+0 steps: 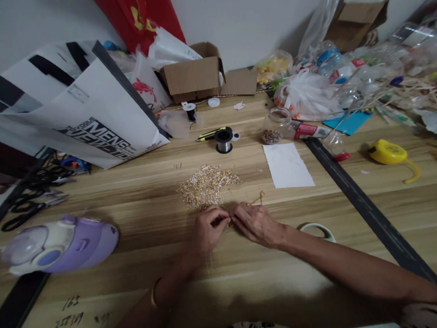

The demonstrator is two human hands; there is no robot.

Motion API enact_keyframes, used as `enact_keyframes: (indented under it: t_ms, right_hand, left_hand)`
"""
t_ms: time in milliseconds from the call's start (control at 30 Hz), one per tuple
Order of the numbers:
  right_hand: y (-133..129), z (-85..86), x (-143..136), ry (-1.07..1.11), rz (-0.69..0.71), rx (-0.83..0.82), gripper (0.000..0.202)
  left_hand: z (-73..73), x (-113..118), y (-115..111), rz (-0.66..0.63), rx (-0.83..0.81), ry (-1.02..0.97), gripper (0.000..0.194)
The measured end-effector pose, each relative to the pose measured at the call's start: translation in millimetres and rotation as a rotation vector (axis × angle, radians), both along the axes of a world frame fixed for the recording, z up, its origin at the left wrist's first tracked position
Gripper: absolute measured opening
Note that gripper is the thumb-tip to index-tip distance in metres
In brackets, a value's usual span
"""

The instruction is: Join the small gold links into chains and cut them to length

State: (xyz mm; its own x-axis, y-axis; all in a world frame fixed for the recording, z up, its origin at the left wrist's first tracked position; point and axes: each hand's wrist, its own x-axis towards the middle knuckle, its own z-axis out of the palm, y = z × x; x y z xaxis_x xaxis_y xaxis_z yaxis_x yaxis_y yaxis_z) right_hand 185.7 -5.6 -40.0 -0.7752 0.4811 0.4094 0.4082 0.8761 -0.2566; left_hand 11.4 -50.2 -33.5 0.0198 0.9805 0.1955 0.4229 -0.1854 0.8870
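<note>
My left hand (210, 229) and my right hand (259, 223) meet fingertip to fingertip, just above the wooden table. Both are closed in a pinch. A thin gold-coloured strand (261, 196), bumpy along its length, trails out from behind my right hand, and a bit of gold shows between the fingertips. What exactly my left fingers pinch is too small to make out. Right beyond my hands lies a loose pile of small gold and clear beads (207, 184). Past it stands a spool of silvery wire (223, 140).
A white paper (289, 165) and a jar of beads (276, 126) lie right of the pile. A tape roll (326, 232) rests by my right forearm. A purple bottle (80, 245), scissors (25, 209) and a paper bag (95, 113) are left. A yellow tape measure (388, 151) sits right.
</note>
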Motion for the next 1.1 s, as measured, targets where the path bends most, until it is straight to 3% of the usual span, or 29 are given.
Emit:
enact_keyframes:
  t_ms: [333,600,767,1100]
  right_hand:
    - [0,-0.2,1,-0.019,0.018,-0.008,0.013]
    - [1,0.1,1,0.146,0.018,-0.215,0.006]
    - [2,3.7,0,0.242,0.018,-0.359,0.004]
    - [2,7.7,-2,0.314,0.049,-0.361,0.005]
  left_hand:
    - [-0.8,1,0,-0.008,0.049,0.095,0.011]
    - [-2.3,-3,2,0.022,-0.151,-0.121,0.012]
    - [5.0,-2,3,0.036,-0.225,-0.207,0.018]
    - [11.2,1,4,0.028,-0.296,-0.269,0.018]
